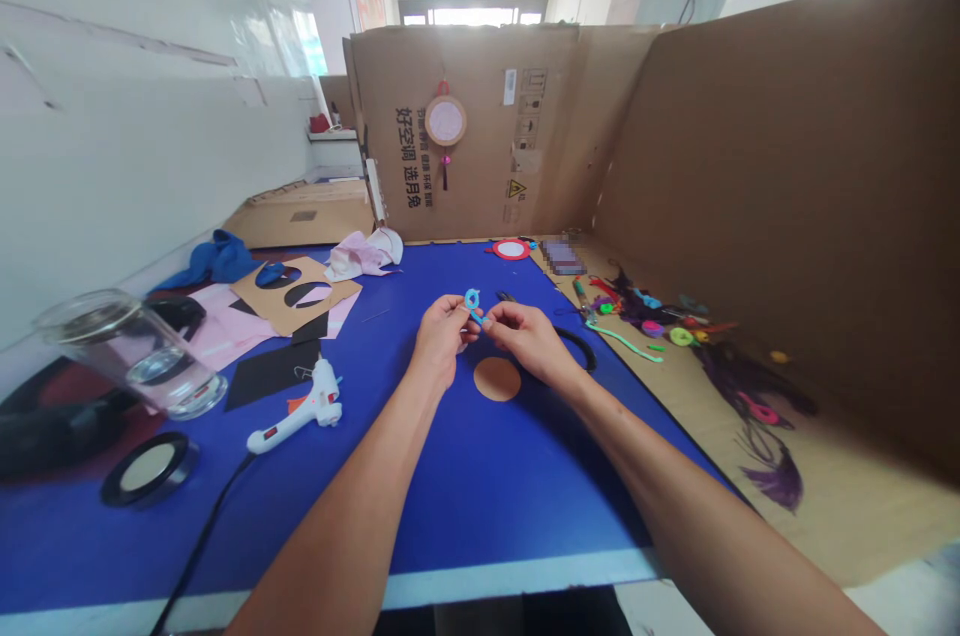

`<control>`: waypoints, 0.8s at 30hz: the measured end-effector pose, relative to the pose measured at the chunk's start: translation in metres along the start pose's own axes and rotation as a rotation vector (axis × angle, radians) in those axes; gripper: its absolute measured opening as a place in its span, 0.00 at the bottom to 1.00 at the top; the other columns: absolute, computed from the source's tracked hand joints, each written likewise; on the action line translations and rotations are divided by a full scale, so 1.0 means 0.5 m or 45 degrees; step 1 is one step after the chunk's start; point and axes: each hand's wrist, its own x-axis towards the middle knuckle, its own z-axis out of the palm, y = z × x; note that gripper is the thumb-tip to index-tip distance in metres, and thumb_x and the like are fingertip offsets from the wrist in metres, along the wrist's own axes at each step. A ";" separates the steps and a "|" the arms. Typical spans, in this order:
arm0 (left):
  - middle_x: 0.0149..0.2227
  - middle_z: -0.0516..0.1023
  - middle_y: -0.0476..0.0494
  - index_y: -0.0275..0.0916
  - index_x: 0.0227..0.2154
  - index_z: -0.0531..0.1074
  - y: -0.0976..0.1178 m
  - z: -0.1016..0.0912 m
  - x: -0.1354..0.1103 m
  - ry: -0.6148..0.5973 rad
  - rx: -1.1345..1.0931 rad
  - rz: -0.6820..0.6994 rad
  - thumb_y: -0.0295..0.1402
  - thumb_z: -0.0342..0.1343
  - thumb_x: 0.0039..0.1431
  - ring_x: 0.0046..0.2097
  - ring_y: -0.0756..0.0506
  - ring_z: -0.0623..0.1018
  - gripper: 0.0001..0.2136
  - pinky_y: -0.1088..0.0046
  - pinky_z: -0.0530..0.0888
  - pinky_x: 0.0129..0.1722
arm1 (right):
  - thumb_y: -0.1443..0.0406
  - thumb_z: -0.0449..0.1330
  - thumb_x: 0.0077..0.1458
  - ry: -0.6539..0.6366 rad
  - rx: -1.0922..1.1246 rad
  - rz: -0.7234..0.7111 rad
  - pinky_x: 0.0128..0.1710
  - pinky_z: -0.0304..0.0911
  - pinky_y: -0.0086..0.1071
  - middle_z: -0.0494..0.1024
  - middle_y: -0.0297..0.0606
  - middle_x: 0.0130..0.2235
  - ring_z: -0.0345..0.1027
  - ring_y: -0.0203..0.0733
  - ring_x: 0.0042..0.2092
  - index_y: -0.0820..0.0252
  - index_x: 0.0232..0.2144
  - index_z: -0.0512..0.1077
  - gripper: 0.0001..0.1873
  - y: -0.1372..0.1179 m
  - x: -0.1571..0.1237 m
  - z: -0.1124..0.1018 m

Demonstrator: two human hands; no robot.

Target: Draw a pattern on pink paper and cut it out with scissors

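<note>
Both my hands meet above the middle of the blue table (465, 476). My left hand (439, 336) and my right hand (529, 336) pinch a light blue pipe cleaner (473, 301) between their fingertips; it is bent into a small loop at the top. Just below the hands a brown cardboard disc (496, 379) lies flat on the table. A black ring (581, 348) lies partly hidden behind my right wrist.
A white hot glue gun (300, 413) with a black cord lies at the left, beside a glass jar (135, 351) and a black tape roll (150, 468). Cut cardboard (294, 294), pink and black paper and cloth lie behind. Coloured pipe cleaners and feathers (675, 326) lie right. Cardboard walls (787, 176) enclose the back and right.
</note>
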 end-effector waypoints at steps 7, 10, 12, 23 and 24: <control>0.29 0.80 0.49 0.39 0.34 0.75 0.004 0.004 -0.003 -0.044 -0.125 -0.029 0.33 0.72 0.55 0.27 0.52 0.76 0.11 0.77 0.74 0.29 | 0.52 0.74 0.45 0.050 0.369 0.253 0.33 0.64 0.32 0.77 0.32 0.30 0.67 0.37 0.30 0.56 0.29 0.76 0.17 -0.014 -0.002 0.001; 0.28 0.80 0.49 0.39 0.33 0.75 0.000 0.001 -0.002 -0.031 -0.052 -0.026 0.33 0.72 0.56 0.26 0.52 0.75 0.10 0.77 0.73 0.28 | 0.52 0.72 0.46 0.042 0.287 0.217 0.32 0.63 0.32 0.75 0.31 0.28 0.65 0.36 0.29 0.56 0.29 0.76 0.16 -0.015 -0.002 0.004; 0.27 0.79 0.50 0.39 0.33 0.76 -0.004 -0.001 -0.001 -0.031 0.004 -0.021 0.33 0.71 0.56 0.26 0.52 0.75 0.09 0.77 0.73 0.28 | 0.52 0.71 0.46 0.047 0.233 0.186 0.31 0.62 0.32 0.74 0.30 0.26 0.64 0.36 0.28 0.56 0.29 0.75 0.16 -0.015 -0.001 0.006; 0.28 0.80 0.48 0.38 0.32 0.76 -0.007 0.001 -0.002 -0.010 -0.027 -0.056 0.29 0.68 0.54 0.25 0.52 0.74 0.05 0.77 0.71 0.28 | 0.57 0.65 0.48 -0.020 0.093 0.095 0.32 0.61 0.32 0.75 0.30 0.27 0.64 0.36 0.28 0.56 0.28 0.75 0.10 -0.003 -0.001 0.010; 0.28 0.80 0.48 0.38 0.32 0.77 -0.007 0.000 -0.002 -0.001 0.025 -0.042 0.30 0.68 0.54 0.25 0.52 0.74 0.05 0.77 0.70 0.27 | 0.57 0.65 0.49 -0.044 0.044 0.072 0.32 0.61 0.33 0.75 0.31 0.28 0.65 0.36 0.29 0.56 0.27 0.75 0.09 -0.001 -0.001 0.011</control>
